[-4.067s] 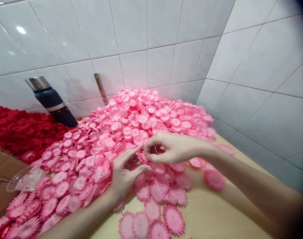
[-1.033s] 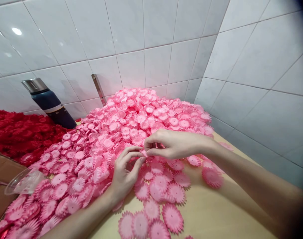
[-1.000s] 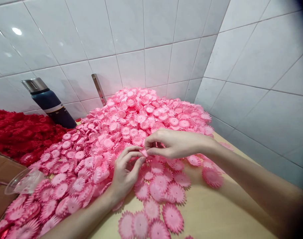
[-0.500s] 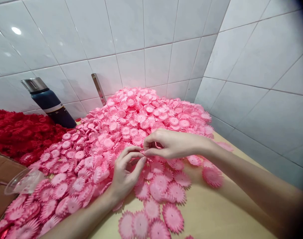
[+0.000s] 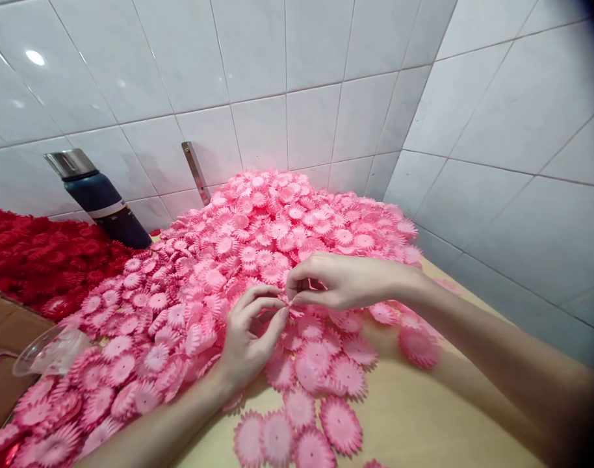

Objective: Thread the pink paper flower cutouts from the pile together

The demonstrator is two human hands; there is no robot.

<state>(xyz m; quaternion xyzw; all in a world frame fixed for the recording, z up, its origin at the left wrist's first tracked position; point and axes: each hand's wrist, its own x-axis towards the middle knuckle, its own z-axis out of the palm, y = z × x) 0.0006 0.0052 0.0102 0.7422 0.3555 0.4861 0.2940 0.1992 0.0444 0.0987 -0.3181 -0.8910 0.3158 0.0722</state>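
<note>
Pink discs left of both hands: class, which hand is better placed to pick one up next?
Probably the left hand: it's nearer those pink discs; the right hand, farther off, seems to pinch a pink piece.

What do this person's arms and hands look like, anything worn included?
The left grip and right grip are bare hands with slim fingers, no gloves or rings visible. The left forearm and right forearm show no sleeve, watch or bracelet in view.
</note>
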